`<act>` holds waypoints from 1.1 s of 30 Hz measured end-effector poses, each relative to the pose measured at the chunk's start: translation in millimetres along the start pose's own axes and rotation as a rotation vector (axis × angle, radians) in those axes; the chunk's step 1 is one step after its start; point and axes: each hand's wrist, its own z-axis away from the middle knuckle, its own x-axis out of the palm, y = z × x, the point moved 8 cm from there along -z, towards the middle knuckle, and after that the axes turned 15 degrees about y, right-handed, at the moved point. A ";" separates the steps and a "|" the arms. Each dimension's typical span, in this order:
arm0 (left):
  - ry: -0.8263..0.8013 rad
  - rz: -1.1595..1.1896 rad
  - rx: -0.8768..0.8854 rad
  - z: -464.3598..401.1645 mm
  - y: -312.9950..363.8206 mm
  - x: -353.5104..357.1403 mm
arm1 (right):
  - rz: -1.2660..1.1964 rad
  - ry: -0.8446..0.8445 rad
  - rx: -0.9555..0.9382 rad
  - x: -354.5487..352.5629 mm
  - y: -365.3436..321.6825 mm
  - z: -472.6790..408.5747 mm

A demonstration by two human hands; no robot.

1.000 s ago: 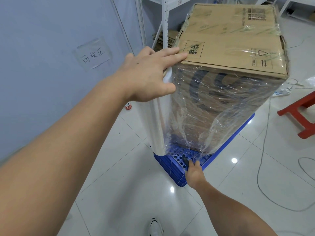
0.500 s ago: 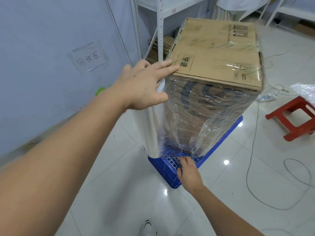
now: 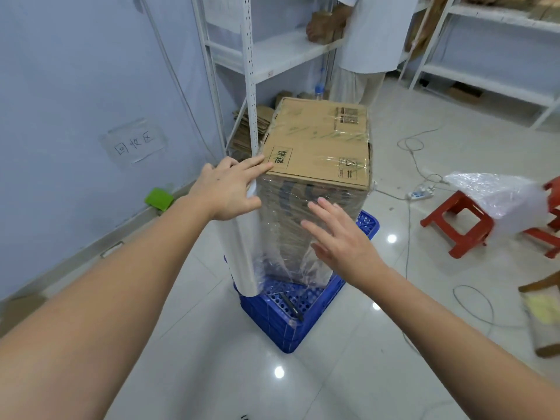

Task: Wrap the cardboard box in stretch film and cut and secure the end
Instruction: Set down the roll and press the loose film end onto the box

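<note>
Cardboard box (image 3: 315,140) upright, long axis vertical; film roll (image 3: 242,253) upright alongside; left hand (image 3: 227,189) flat atop roll, right hand (image 3: 339,237) splayed.

Light was bright and even; glare spots dotted the glossy floor (image 3: 212,368), the stretch film (image 3: 285,237) glinted, and wide-angle distortion bowed the edges

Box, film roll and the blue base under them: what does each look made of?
Box: brown cardboard, matte, with printed labels and folded flap edges. Film roll: thin clear plastic, glossy; milky white where wound thick, wrinkled and see-through on the box's side. Blue base: likely moulded hard plastic, slightly shiny, its top pierced by a grid of holes.
</note>
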 end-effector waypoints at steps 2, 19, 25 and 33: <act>-0.005 -0.008 0.002 0.2 0.0 0.5 | 0.137 -0.025 0.003 -15.1 16.5 -28.5; -0.257 0.035 -0.161 37.9 -29.5 4.0 | 0.304 -0.256 0.258 24.5 58.8 -82.1; -0.220 -0.017 -0.118 23.6 -42.7 -2.6 | 0.303 -0.287 0.297 20.9 60.2 -80.1; -0.203 0.052 -0.086 -21.7 -76.4 -8.1 | 0.319 -0.244 0.305 20.9 61.6 -79.8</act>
